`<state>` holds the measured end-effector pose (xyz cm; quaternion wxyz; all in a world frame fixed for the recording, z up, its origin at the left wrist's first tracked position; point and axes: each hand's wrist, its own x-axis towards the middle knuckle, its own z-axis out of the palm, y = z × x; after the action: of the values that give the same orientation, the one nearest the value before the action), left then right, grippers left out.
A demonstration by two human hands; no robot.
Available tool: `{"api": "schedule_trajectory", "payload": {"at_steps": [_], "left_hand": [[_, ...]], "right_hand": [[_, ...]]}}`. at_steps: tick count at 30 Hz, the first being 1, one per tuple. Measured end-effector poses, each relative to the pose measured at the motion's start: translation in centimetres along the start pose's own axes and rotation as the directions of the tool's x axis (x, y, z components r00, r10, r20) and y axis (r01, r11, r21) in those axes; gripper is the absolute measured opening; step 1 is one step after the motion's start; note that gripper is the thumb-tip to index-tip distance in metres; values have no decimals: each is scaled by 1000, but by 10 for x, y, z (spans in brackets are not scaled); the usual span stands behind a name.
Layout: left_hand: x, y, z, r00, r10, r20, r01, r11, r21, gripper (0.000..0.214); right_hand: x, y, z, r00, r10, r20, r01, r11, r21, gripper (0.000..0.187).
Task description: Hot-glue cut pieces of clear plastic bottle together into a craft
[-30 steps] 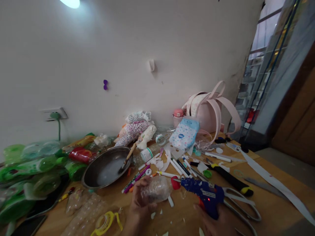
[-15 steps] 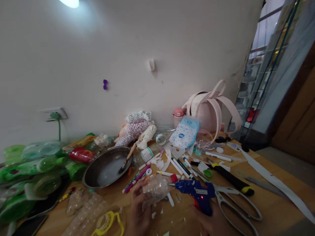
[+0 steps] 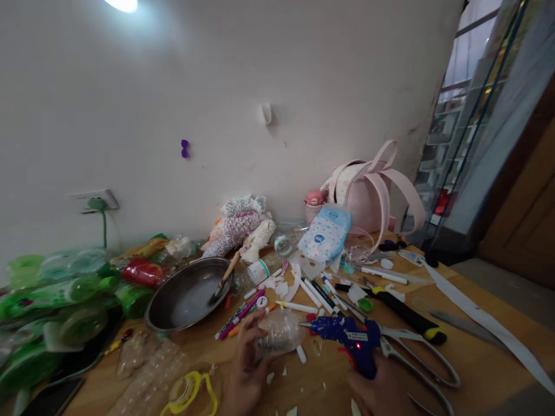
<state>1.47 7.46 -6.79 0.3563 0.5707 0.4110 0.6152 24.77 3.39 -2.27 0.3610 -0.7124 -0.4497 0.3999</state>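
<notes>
Two bare hands at work over a wooden table (image 3: 316,398), both to the right of & nearer than the metal bowl (image 3: 150,316). L hand (image 3: 247,361), just right/front of bowl, is curled round the body of a clear bottle (image 3: 280,335), thumb & fingers pinching it; bottle lies on its side, red cap (image 3: 312,330) end pointing away from bowl. R hand (image 3: 379,384), farther right of bowl, is closed round the grip of a blue glue gun (image 3: 349,330); red light lit on its side, red trigger by the fingers, can't tell if squeezed. Nozzle (image 3: 306,325) points back toward bowl & sits at the bottle's cap end; can't tell if touching.

Brush (image 3: 225,278) leans in bowl, handle over its right rim. Markers (image 3: 314,294) scattered right of bowl, behind bottle; scissors (image 3: 425,361) well right of bowl, next to R hand, w/ a black-&-yellow handle (image 3: 410,318) just behind. Yellow ring (image 3: 186,393) in front of bowl, nr L wrist. Green bottles (image 3: 47,300) heaped left of bowl, red bottle (image 3: 141,273) by its back-left rim. Patterned bundles (image 3: 238,228) behind bowl; pink backpack (image 3: 368,193), pink flask (image 3: 314,208) & blue-white pack (image 3: 325,236) back right of it.
</notes>
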Motion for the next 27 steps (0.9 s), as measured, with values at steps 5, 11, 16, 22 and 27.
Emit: {"api": "schedule_trajectory", "payload": {"at_steps": [5,11,16,22,27], "left_hand": [[2,1,2,999,-47,1,47,998,-47,29],[4,5,5,989,-138,47,144,973,-183,43],[4,-6,5,990,-133,38,138,954,-268,50],[4,1,0,959,-273,73,281,895,-346,66],[5,18,9,905,-421,62,390,763,-515,64]], "right_hand": [[-3,-2,-6,1000,13,26,-14,1000,23,7],[-3,-7,-17,998,68,1,-67,988,-141,7],[9,5,-19,992,124,2,-122,976,-180,18],[10,10,-20,996,93,1,-91,977,-190,21],[-4,-15,-25,994,83,68,-73,989,-130,25]]}}
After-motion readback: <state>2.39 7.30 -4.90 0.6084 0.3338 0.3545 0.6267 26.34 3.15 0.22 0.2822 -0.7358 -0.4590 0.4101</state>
